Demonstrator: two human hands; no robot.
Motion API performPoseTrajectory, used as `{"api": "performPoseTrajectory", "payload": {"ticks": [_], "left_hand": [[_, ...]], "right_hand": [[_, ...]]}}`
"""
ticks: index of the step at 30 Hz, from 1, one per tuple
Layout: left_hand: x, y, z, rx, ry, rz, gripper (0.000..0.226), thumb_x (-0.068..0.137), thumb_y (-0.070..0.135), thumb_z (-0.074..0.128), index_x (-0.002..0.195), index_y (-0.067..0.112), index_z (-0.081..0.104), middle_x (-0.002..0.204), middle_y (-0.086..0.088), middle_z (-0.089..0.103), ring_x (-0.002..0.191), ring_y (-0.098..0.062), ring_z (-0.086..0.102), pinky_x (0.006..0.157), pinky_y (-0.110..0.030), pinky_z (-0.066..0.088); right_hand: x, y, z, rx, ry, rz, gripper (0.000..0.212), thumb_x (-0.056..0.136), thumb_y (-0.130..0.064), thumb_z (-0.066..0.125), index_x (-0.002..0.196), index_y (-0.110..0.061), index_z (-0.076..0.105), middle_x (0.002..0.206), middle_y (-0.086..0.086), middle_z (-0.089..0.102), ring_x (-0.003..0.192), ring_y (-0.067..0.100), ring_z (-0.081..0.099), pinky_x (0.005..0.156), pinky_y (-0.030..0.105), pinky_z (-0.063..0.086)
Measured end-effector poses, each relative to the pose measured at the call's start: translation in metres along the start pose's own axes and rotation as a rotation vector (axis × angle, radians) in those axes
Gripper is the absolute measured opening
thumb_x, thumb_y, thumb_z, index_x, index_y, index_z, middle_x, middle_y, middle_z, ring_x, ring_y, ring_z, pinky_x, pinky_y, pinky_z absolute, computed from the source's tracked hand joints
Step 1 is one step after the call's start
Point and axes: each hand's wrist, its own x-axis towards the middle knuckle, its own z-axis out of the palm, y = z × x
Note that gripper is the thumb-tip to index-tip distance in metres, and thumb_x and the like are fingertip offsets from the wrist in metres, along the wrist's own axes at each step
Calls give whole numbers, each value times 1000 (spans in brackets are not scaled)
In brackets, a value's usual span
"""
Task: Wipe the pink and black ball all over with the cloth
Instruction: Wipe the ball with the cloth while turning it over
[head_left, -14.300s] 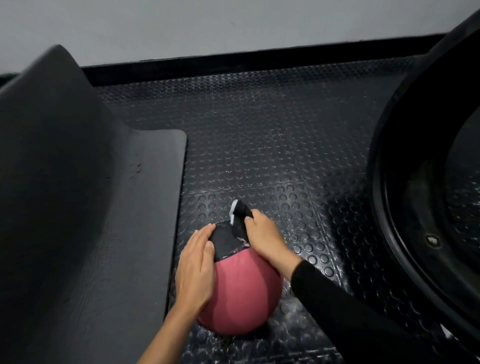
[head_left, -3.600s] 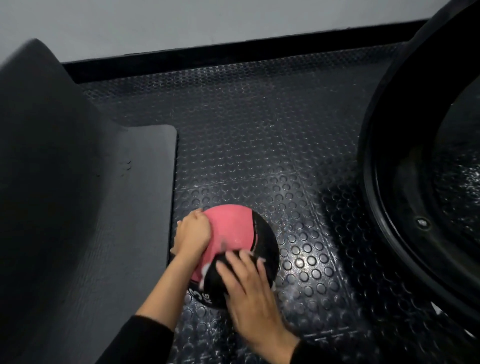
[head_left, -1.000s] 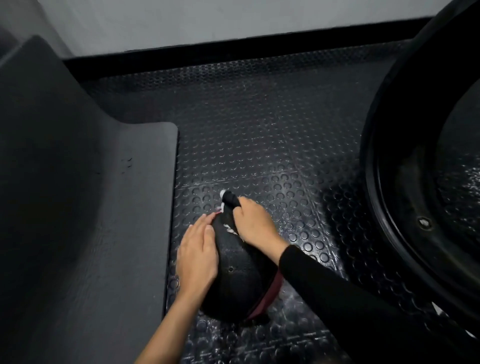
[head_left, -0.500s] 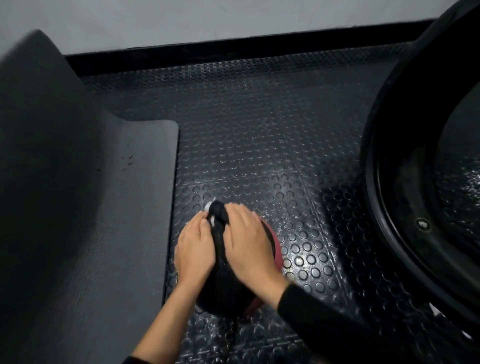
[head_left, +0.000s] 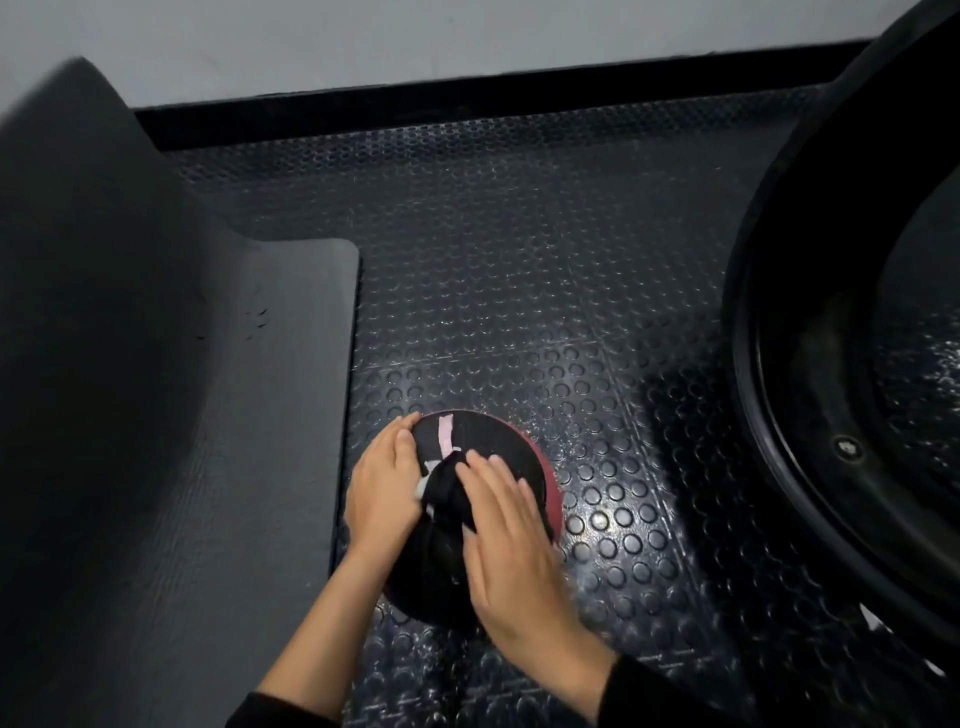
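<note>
The pink and black ball (head_left: 485, 441) sits on the studded floor with its black side up. A pink stripe shows on its far part and a pink rim on its right. My left hand (head_left: 383, 486) rests against the ball's left side, fingers laid over it. A bunched black cloth (head_left: 445, 496) with a white patch lies on top of the ball between my hands. My right hand (head_left: 511, 545) lies flat over the near right of the ball, its straight fingers pressing the cloth down. The thumb is hidden.
A grey padded mat or bench (head_left: 218, 467) lies close on the left, its edge next to the ball. A large black tyre (head_left: 779, 389) fills the right side. The black studded rubber floor (head_left: 519, 260) runs to the wall's black skirting at the back.
My right hand has slid back toward me across the top of the ball with the cloth. The ball's far side now shows a pink stripe. My left hand stays on the left side.
</note>
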Motion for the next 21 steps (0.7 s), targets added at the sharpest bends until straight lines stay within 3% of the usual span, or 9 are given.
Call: {"api": "performPoseTrajectory", "payload": {"ticks": [3,5,7,8,10,12,15,18,21], "left_hand": [[-5,-3,-1,9,-1,31,38,101,28,31,129,33,56,137,10,54,128,-15,45,105,-33,31],[-6,-2,0,7,19,25,39,101,29,30,130,34,56,138,11,53,129,-14,44,107,-35,30],[-6,0,3,14,41,-1,40,100,30,29,129,36,55,138,10,53,129,-16,44,107,-37,31],[-5,2,4,22,50,-19,40,100,30,28,129,36,55,138,9,53,128,-17,44,106,-38,32],[-2,4,5,27,60,-59,40,100,31,28,129,36,55,137,7,54,127,-19,46,103,-38,33],[2,4,3,23,54,-84,40,100,30,28,128,36,56,136,5,55,125,-22,47,100,-36,34],[5,-3,-1,7,21,-56,40,100,30,30,128,35,57,135,3,57,125,-22,48,100,-35,35],[5,-8,-2,-20,24,-26,40,100,30,30,129,34,57,134,4,57,126,-20,47,101,-36,35],[8,-3,3,-17,49,-92,40,100,32,28,128,36,56,135,2,56,124,-23,48,100,-41,36]], "right_hand": [[23,13,-5,78,20,63,53,95,-29,17,144,-19,34,150,-8,34,141,5,22,118,30,16],[65,29,-12,142,-5,250,44,97,-28,21,127,-12,49,126,-1,54,114,12,49,94,23,41],[96,44,-15,247,-52,497,25,100,-20,28,100,-12,52,98,2,54,86,18,50,62,21,36],[98,44,-14,245,-27,541,22,100,-19,30,99,-13,51,96,2,53,84,19,49,61,23,35],[69,32,-6,153,101,431,31,100,-24,28,120,-15,50,116,0,56,101,14,51,83,26,42],[22,8,4,76,151,185,46,99,-28,22,142,-18,36,145,-7,40,135,6,32,113,30,27],[4,14,7,126,78,77,51,99,-35,18,148,-24,26,153,-13,27,143,1,14,118,28,14],[45,44,-3,357,89,406,37,101,-30,26,126,-17,49,122,-2,55,110,9,52,89,16,42],[74,59,-10,472,89,747,24,101,-20,31,100,-12,53,91,4,56,77,18,53,61,25,41]]}}
